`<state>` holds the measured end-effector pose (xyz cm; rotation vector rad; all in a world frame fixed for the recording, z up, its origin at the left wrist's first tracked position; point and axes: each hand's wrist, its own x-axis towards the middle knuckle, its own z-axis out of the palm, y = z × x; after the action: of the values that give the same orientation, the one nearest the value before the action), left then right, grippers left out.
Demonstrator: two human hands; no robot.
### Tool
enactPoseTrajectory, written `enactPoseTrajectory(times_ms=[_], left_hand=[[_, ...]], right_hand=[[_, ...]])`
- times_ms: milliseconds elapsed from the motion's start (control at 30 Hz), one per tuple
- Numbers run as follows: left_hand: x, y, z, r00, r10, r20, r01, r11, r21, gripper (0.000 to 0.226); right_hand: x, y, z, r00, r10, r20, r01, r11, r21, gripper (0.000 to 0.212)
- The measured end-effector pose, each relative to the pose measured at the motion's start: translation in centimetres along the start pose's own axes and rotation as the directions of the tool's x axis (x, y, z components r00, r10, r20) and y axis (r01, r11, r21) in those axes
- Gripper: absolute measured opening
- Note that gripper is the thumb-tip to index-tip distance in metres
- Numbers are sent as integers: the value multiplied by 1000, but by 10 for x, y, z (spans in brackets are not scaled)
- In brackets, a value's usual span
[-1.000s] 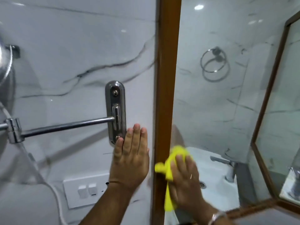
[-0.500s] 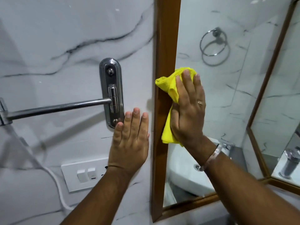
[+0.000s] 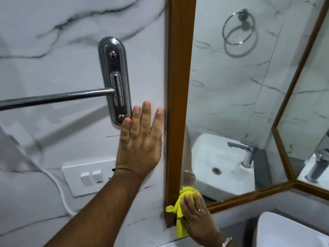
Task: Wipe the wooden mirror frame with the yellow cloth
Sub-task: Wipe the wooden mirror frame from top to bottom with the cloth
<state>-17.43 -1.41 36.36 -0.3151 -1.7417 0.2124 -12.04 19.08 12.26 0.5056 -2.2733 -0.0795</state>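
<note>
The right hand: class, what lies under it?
Under the right hand is the yellow cloth, pressed on the wooden mirror frame's bottom corner. The corner joint itself is covered.

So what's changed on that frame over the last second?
The right hand ran the yellow cloth up the left upright of the wooden frame, then back down to its bottom corner, where it presses now. The cloth stayed gripped. The left hand stayed flat on the marble wall beside the frame.

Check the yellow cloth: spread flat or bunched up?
Bunched up: the yellow cloth is crumpled under the right hand at the wooden mirror frame's bottom corner.
</note>
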Motion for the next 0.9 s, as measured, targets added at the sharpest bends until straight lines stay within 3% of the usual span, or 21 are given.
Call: enactPoseTrajectory(times_ms=[100,267,367,433,533,600,667,767,833,900], left_hand=[[2,1,0,1000,-3,-3,3,1000,6,68],[2,1,-6,1000,4,-7,-4,999,-33,70],[2,1,-7,1000,7,-15,-8,999,-44,70],[3,1,-8,1000,-2,-14,1,998,-57,70],[1,1,-7,1000,-1,-11,0,999,-55,69],[1,1,-6,1000,0,-8,0,999,-44,67],[1,1,-5,1000,5,-10,-5,999,-35,65],[2,-1,-6,1000,30,1,-30,1000,-9,63],[3,-1,-8,999,36,19,-36,999,30,61],[6,-1,-13,999,37,36,-39,998,43,61]], right_hand=[[79,16,-52,968,50,-247,-24,994,105,61],[250,59,-181,836,162,-525,-26,966,256,73],[283,72,-205,756,150,-637,30,964,263,66],[263,64,-184,744,155,-650,45,959,280,61],[174,33,-110,829,200,-522,-6,937,351,52],[95,0,-55,912,214,-350,-94,940,328,55],[33,-31,-10,934,298,-196,-223,917,330,61],[7,-63,16,845,534,-36,-467,767,440,67],[11,-72,18,779,627,5,-535,662,525,68],[19,-78,14,666,742,69,-600,478,642,71]])
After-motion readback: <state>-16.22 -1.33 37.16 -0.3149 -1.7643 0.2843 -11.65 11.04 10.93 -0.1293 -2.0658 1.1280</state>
